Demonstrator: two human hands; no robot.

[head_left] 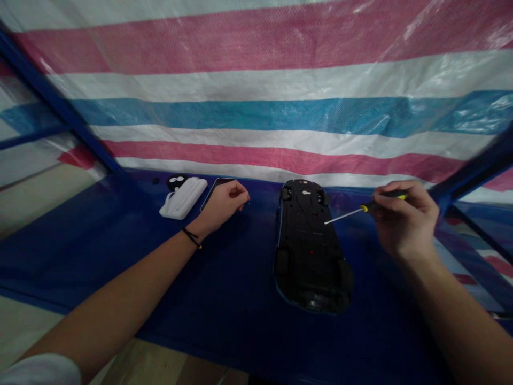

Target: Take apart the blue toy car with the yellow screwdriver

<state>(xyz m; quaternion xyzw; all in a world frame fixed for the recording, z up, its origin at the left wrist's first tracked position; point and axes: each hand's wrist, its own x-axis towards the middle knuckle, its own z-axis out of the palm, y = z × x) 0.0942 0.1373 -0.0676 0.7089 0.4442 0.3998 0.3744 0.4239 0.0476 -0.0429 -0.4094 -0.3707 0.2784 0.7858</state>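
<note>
A black toy car (310, 251) lies upside down on the blue table (120, 251), its flat underside facing up. My right hand (404, 219) is closed round a screwdriver (366, 207) with a yellow and black handle; its thin metal shaft points left, the tip over the car's underside. My left hand (222, 206) is out to the left of the car, fingers pinched together on something too small to make out. A black band circles that wrist.
A white ridged case (183, 198) lies at the back left of the table, a dark phone (214, 191) beside it and a small black object (176, 182) behind. A striped pink, white and blue tarp (256, 91) hangs behind. Blue frame posts (60, 101) stand at both sides.
</note>
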